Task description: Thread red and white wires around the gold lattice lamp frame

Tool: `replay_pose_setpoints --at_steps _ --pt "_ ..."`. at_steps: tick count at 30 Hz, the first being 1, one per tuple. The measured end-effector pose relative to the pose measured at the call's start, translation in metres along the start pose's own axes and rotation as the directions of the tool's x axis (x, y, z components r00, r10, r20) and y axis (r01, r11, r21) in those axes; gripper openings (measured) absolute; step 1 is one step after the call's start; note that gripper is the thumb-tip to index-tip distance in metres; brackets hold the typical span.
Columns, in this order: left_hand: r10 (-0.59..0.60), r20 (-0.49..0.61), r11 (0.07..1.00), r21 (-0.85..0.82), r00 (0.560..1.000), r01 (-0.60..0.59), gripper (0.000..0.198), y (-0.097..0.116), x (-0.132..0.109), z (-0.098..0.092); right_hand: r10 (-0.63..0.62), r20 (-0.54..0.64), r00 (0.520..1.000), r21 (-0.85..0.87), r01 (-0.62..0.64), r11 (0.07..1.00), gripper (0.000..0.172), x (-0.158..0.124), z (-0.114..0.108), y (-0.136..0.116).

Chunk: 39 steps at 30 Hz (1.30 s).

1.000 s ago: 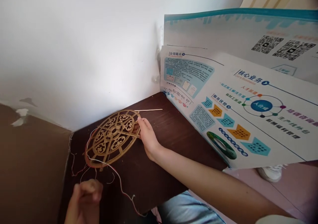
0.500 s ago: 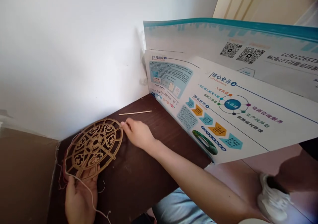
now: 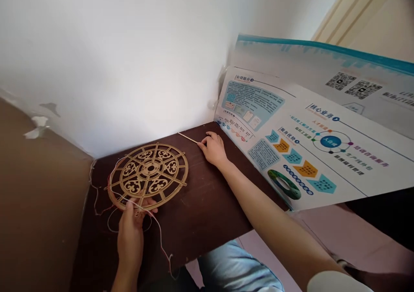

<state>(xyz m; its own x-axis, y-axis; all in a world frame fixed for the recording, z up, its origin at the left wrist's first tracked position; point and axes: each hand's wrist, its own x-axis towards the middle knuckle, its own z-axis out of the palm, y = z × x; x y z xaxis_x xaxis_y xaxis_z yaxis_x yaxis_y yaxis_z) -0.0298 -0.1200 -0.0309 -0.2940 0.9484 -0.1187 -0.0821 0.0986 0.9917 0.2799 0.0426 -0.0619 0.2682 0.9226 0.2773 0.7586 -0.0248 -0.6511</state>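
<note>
The left hand (image 3: 130,236) pinches the lower rim of a round openwork wooden disc (image 3: 148,175) on a dark wooden table (image 3: 200,205), threads (image 3: 159,231) trailing from it. The right hand (image 3: 213,149) rests on the table, fingers (image 3: 203,142) pressed together at the end of a thin wooden stick (image 3: 187,137), whether pinching it cannot be told

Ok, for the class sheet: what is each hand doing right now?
Left hand: closed on the lower edge of a round openwork disc.
Right hand: fingertips at the end of a thin wooden stick; grip unclear.
</note>
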Motion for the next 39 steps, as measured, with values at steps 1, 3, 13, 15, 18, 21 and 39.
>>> replay_pose_setpoints --at_steps 1,3,13,15,18,21,39 --pt "-0.040 0.053 0.999 0.030 0.998 0.038 0.059 0.003 -0.002 -0.004 -0.013 0.003 1.000 0.005 0.013 1.000 0.023 0.000 0.001 0.002" --pt "-0.128 0.114 0.990 0.080 0.985 0.119 0.067 0.011 -0.005 -0.009 -0.026 0.003 1.000 0.027 0.026 0.999 0.030 -0.002 0.001 0.002" --pt "-0.417 0.359 0.872 -0.102 0.835 0.479 0.074 0.036 -0.017 -0.039 -0.113 0.289 0.951 0.414 -0.017 0.910 0.041 -0.009 0.001 -0.065" --pt "-0.420 0.358 0.855 -0.152 0.834 0.496 0.078 0.034 -0.023 -0.039 -0.183 0.376 0.908 0.506 -0.036 0.862 0.044 0.005 0.000 -0.085" --pt "-0.416 0.365 0.862 -0.133 0.833 0.489 0.089 0.033 -0.030 -0.033 -0.225 0.414 0.882 0.618 -0.091 0.781 0.046 0.038 -0.006 -0.114" --pt "-0.386 0.380 0.899 -0.050 0.840 0.436 0.081 0.045 -0.032 -0.020 -0.257 0.367 0.894 0.731 -0.106 0.675 0.046 0.072 -0.011 -0.144" --pt "0.618 0.335 0.783 -0.349 0.712 -0.515 0.047 0.193 0.083 0.093 -0.480 0.330 0.813 0.843 -0.024 0.538 0.058 0.110 -0.046 -0.186"
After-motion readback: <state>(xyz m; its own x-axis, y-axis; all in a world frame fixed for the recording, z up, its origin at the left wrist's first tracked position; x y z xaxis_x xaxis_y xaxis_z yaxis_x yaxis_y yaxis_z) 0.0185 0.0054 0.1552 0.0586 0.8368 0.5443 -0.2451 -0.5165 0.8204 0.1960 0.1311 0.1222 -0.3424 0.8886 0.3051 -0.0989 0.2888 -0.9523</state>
